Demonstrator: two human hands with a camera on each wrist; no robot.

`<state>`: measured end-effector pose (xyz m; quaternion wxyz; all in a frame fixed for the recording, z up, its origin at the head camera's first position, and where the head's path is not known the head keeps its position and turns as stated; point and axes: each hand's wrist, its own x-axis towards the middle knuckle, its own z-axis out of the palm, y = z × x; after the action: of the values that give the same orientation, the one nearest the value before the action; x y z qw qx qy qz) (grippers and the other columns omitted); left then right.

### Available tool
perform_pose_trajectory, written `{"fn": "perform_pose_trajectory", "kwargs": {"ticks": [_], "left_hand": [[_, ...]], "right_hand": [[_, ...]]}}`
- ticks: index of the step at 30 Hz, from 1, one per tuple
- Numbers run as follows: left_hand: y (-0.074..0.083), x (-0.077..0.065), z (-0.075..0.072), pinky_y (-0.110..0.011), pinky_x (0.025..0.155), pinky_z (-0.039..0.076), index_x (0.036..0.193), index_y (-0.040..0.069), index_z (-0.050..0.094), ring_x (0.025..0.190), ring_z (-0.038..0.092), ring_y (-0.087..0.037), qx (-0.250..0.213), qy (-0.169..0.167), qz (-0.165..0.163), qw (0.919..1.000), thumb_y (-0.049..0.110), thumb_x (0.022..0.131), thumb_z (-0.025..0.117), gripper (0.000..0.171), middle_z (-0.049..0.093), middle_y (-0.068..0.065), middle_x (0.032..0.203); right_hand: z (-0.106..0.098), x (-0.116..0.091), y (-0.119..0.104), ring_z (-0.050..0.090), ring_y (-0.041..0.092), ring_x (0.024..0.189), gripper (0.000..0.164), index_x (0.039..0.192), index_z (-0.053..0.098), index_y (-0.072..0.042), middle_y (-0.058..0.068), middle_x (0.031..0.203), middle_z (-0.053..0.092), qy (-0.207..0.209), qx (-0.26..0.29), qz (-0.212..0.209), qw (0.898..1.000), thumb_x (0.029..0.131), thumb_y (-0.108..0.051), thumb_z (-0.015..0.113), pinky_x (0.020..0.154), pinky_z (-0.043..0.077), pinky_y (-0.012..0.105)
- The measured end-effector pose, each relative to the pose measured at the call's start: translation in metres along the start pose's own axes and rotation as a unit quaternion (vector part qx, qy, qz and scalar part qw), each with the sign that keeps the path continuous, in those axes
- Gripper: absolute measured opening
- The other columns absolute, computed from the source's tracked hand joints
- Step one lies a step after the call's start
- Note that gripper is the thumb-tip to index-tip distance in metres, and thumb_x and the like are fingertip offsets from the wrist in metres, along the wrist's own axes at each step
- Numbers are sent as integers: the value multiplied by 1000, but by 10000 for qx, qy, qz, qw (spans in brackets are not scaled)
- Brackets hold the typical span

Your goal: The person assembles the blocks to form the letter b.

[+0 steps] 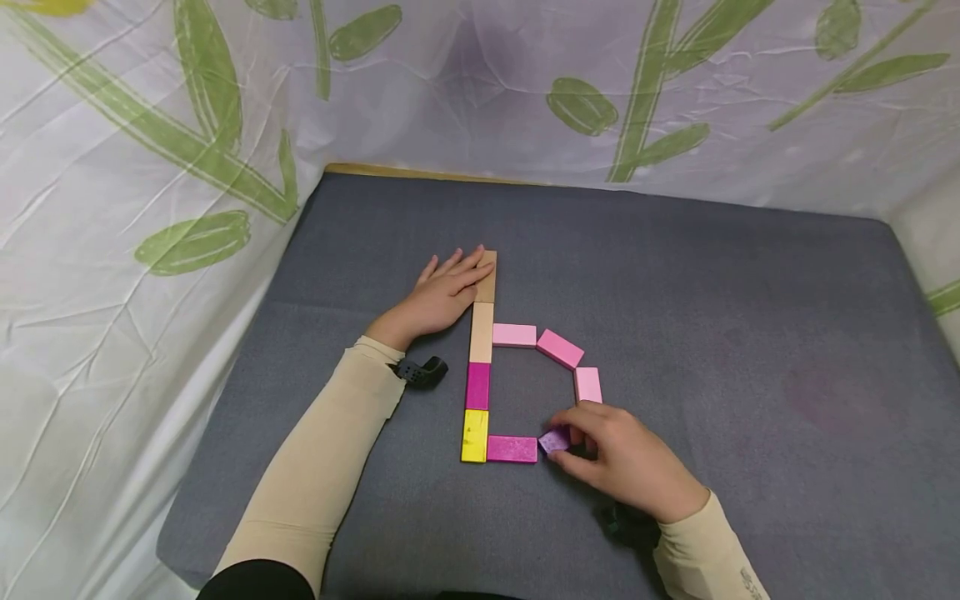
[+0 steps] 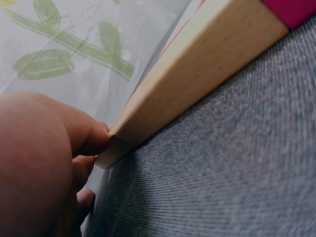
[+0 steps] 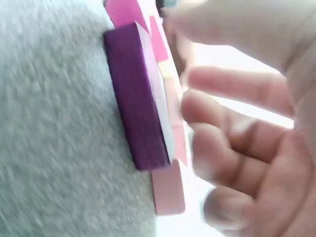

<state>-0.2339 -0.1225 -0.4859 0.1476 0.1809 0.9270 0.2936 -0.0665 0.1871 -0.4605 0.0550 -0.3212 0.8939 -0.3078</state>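
Note:
My left hand [image 1: 442, 296] rests its outstretched fingers on the top tan wooden block [image 1: 487, 287]. That block heads a straight column with a second tan block [image 1: 482, 333], a magenta block [image 1: 477, 386] and a yellow block [image 1: 475, 436]. A purple block [image 1: 553, 440] lies under my right hand [image 1: 626, 458], partly hidden by it. In the right wrist view the fingers hover beside the purple block [image 3: 136, 98] with a visible gap, thumb and fingers apart. To its left, a pink-purple block [image 1: 512, 449] meets the yellow one.
A light pink block [image 1: 514, 335], a pink block [image 1: 560, 348] and another light pink block [image 1: 588, 385] curve from the column towards the right hand. The grey cloth-covered table [image 1: 712, 317] extends around them. A white curtain with green leaves [image 1: 465, 92] hangs behind.

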Motion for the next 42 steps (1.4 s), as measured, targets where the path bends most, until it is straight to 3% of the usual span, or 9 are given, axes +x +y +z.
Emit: {"fn": "perform_pose_trajectory", "kwargs": {"ticks": [6, 9, 14, 18, 42], "left_hand": [[1, 0, 0, -46, 129, -12, 166, 27, 33, 164, 3, -22, -52, -11, -13, 10000, 30, 114, 36, 52, 12, 9, 176], [1, 0, -1, -46, 129, -12, 167, 27, 32, 164, 3, -22, -62, -18, -28, 10000, 30, 114, 36, 53, 12, 9, 176], [2, -1, 0, -47, 129, -12, 167, 27, 32, 164, 4, -23, -70, -34, -32, 10000, 30, 114, 36, 53, 12, 8, 176], [1, 0, 1, -47, 129, -12, 167, 28, 32, 164, 4, -23, -73, -32, -8, 10000, 30, 114, 36, 53, 13, 8, 176], [-2, 0, 1, -47, 129, -12, 167, 28, 32, 164, 4, -23, -40, 9, 23, 10000, 30, 114, 37, 53, 12, 9, 176]], "right_hand": [[-8, 0, 11, 49, 5, 67, 15, 101, 78, -10, -11, 77, 54, 1308, -284, 433, 9901, 87, -9, 84, 57, 44, 22], [-10, 3, 17, 49, 9, 67, 15, 103, 77, -6, -6, 77, 55, 1542, -333, 866, 9837, 89, -7, 82, 56, 43, 24], [-12, 5, 24, 50, 14, 68, 32, 123, 73, 0, 2, 80, 58, 1180, -167, 1701, 9782, 93, -10, 79, 58, 43, 27], [-12, 7, 26, 50, 15, 68, 45, 137, 66, 1, 4, 82, 61, 718, 13, 2081, 9755, 96, -16, 76, 58, 42, 28], [-6, 8, 28, 50, 14, 67, 43, 136, 67, 0, 3, 81, 60, 696, 24, 1943, 9785, 96, -14, 75, 58, 42, 27]]}}
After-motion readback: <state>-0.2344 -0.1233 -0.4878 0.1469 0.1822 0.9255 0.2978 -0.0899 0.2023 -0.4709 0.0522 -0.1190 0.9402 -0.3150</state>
